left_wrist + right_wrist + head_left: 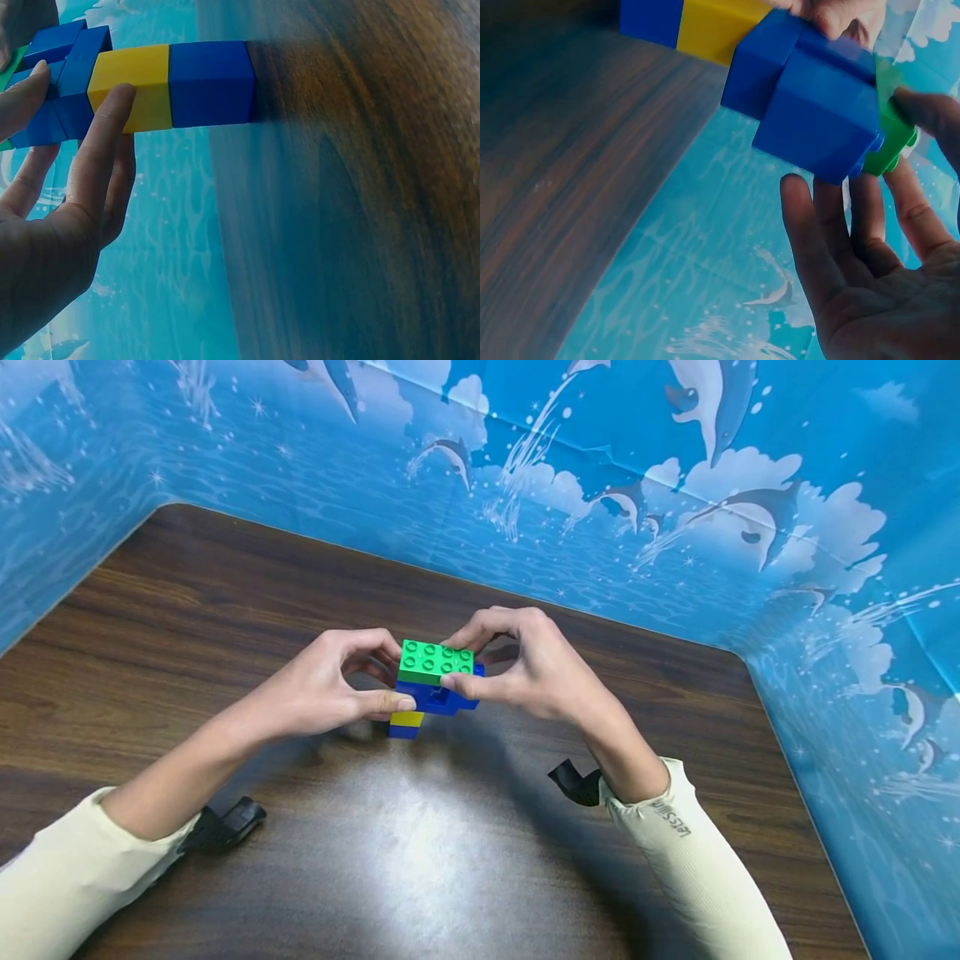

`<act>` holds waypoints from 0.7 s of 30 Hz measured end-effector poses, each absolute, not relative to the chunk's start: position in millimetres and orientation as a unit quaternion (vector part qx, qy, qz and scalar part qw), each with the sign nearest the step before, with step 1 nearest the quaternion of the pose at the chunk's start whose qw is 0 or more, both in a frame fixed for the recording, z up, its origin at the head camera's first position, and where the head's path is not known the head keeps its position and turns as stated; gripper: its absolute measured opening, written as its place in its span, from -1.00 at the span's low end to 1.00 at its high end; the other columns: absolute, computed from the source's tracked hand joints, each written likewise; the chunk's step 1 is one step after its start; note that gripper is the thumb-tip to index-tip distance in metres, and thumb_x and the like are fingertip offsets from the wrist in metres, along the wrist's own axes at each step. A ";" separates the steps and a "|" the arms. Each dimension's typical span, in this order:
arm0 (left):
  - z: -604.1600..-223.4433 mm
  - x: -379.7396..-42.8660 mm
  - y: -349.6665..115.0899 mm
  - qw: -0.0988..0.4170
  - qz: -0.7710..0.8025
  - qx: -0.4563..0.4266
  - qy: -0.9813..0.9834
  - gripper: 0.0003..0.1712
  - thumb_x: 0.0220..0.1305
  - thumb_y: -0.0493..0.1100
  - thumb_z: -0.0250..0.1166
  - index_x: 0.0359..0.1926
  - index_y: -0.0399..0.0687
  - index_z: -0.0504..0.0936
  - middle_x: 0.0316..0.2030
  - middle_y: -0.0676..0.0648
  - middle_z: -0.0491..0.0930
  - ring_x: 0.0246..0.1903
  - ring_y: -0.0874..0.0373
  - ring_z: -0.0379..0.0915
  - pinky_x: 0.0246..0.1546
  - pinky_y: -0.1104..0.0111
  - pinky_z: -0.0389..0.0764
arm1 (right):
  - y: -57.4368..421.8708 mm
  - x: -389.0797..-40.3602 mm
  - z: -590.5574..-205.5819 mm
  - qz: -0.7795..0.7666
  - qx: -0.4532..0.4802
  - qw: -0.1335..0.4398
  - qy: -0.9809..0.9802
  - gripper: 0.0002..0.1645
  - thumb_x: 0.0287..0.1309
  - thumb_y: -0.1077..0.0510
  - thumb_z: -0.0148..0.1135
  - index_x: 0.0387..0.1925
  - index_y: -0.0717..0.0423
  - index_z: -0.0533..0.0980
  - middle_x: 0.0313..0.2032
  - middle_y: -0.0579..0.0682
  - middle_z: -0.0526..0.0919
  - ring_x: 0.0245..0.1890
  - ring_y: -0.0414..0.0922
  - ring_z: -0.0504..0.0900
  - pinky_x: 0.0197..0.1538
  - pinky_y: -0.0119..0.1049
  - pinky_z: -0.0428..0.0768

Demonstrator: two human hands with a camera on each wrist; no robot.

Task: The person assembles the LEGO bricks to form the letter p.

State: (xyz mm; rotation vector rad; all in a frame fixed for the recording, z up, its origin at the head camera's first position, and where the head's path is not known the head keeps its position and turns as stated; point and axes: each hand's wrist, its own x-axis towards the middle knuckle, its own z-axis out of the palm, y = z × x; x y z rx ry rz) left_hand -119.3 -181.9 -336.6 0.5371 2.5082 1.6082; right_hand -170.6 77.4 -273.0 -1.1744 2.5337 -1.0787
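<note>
A small tower of toy building bricks stands on the table in the head view. Its green brick [437, 662], studs up, tops a layer of blue bricks [435, 697]. Below come a yellow brick [406, 719] and a blue bottom brick [402, 732]. My left hand [311, 689] grips the tower from the left, thumb on the blue layer; in the left wrist view a finger touches the yellow brick [154, 67]. From the right, my right hand [551, 668] pinches the green brick between thumb and fingers. A blue brick [817, 112] juts out toward my right palm.
The dark wood table [247, 577] has rounded back corners. A blue cloth printed with dolphins [360, 485] rises behind it and at both sides. Black straps [228, 822] show at both wrists, by the pale sleeves [697, 852].
</note>
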 end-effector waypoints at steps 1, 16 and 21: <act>-336.6 -119.4 -182.1 0.055 0.526 0.177 0.830 -0.65 0.26 -0.18 0.61 0.00 -0.12 0.71 -0.05 -0.12 0.75 -0.09 0.03 0.72 -0.02 0.21 0.76 | 77.1 -171.7 -272.3 -0.357 -0.394 0.077 0.843 -0.68 0.17 0.16 0.63 -0.04 0.08 0.76 -0.19 -0.06 0.81 -0.18 -0.19 0.72 0.05 -0.17 0.76; -335.0 -120.2 -180.9 0.049 0.511 0.186 0.838 -0.67 0.29 -0.14 0.60 0.01 -0.07 0.71 -0.01 -0.08 0.75 0.01 0.04 0.73 0.06 0.12 0.75 | 82.2 -181.1 -264.6 -0.359 -0.382 0.124 0.842 -0.68 0.17 0.14 0.65 -0.03 0.03 0.80 -0.14 -0.08 0.85 -0.19 -0.18 0.76 -0.01 -0.13 0.81; -335.9 -119.0 -179.4 0.024 0.487 0.177 0.855 -0.63 0.27 -0.10 0.62 0.04 -0.03 0.74 -0.06 -0.05 0.78 -0.02 0.04 0.72 0.21 -0.09 0.68 | 85.0 -184.3 -265.3 -0.357 -0.380 0.125 0.844 -0.66 0.18 0.14 0.64 0.01 0.02 0.80 -0.11 -0.09 0.85 -0.18 -0.19 0.77 -0.02 -0.25 0.80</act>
